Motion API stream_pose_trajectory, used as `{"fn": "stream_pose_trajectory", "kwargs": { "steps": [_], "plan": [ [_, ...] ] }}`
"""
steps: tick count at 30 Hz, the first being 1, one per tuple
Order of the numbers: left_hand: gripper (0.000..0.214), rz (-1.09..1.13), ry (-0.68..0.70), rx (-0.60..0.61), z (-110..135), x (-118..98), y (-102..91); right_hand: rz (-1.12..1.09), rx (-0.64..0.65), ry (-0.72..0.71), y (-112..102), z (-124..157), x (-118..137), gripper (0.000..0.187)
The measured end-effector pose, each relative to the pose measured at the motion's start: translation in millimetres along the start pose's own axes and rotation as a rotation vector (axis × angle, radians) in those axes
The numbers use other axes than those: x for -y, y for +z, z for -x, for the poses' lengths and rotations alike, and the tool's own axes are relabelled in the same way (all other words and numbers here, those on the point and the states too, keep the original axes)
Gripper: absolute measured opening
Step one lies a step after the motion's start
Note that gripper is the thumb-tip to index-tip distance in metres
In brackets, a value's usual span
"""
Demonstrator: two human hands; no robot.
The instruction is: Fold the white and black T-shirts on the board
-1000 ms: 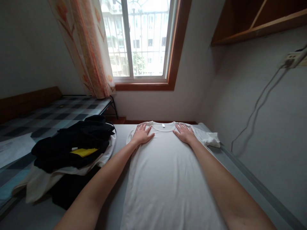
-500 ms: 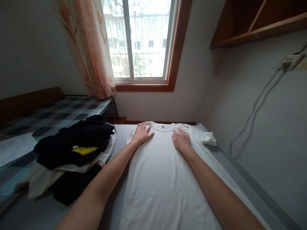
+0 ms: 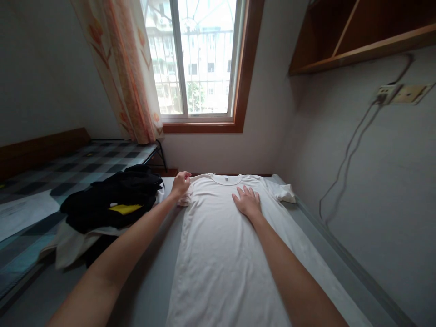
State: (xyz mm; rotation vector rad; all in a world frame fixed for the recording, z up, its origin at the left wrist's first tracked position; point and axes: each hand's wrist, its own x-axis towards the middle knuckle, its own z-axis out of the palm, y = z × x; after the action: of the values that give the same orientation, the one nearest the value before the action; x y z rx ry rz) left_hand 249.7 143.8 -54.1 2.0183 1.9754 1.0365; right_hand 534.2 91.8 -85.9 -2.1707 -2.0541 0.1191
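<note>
A white T-shirt (image 3: 218, 254) lies spread out on a grey surface, its collar toward the window and a small label inside the neck. At the shirt's left sleeve my left hand (image 3: 181, 184) is closed, fingers bent, with the sleeve cloth bunched beneath it. Flat on the upper chest, just below the collar, rests my right hand (image 3: 248, 202) with its fingers spread. The right sleeve lies out to the side, its end turned up. Light wrinkles run down the body of the shirt.
To the left is a heap of black clothes (image 3: 112, 197) with a yellow patch, over pale cloth. Beyond it are a paper sheet (image 3: 25, 213) and a checkered bed (image 3: 112, 156). A wall with a hanging cable (image 3: 344, 159) borders the right side; a wooden shelf (image 3: 361, 50) is above.
My left hand has moved left from the shirt's shoulder to its sleeve and closed. My right hand has flattened out on the chest. The view has turned slightly right.
</note>
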Motion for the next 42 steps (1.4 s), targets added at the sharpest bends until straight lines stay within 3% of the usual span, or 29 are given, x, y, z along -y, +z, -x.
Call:
{"fn": "stream_pose_trajectory", "kwargs": {
  "steps": [3, 6, 10, 13, 18, 22, 25, 28, 33, 37, 42],
  "plan": [
    [0.037, -0.280, -0.092, 0.170, 4, 12, -21.1, 0.007, -0.011, -0.010, 0, 1, 0, 0.062],
    [0.031, -0.406, -0.158, 0.360, 11, 16, -30.7, -0.002, -0.020, -0.014, 1, 2, -1, 0.060],
    [0.018, -0.419, -0.179, 0.432, 18, 13, -29.8, -0.009, -0.022, -0.017, 1, 2, -1, 0.059],
    [0.012, -0.415, -0.168, 0.425, 12, 10, -34.2, -0.015, -0.033, -0.012, 1, 2, -1, 0.058],
    [0.019, -0.511, -0.128, 0.248, -7, 10, -64.4, -0.025, -0.035, -0.010, 2, 1, -1, 0.057],
    [0.028, -0.628, -0.042, 0.162, -7, 10, -79.0, -0.019, -0.046, -0.017, 2, 2, -1, 0.057],
    [0.027, -0.674, 0.015, 0.128, 0, 4, -70.5, -0.013, -0.040, -0.020, 1, 3, 0, 0.057],
    [0.026, -0.644, 0.130, 0.103, 13, -5, -47.3, -0.010, -0.033, -0.018, 0, 3, 1, 0.057],
    [0.039, -0.353, 0.384, 0.279, 45, -16, 3.3, -0.013, -0.032, -0.013, 1, 3, 0, 0.057],
    [0.055, -0.358, 0.337, 0.320, 66, -15, 24.9, -0.031, -0.049, -0.015, 3, 3, -1, 0.057],
    [0.043, -0.358, 0.308, 0.203, 78, -15, 21.5, -0.072, -0.137, 0.024, 2, 4, -5, 0.055]
  ]
}}
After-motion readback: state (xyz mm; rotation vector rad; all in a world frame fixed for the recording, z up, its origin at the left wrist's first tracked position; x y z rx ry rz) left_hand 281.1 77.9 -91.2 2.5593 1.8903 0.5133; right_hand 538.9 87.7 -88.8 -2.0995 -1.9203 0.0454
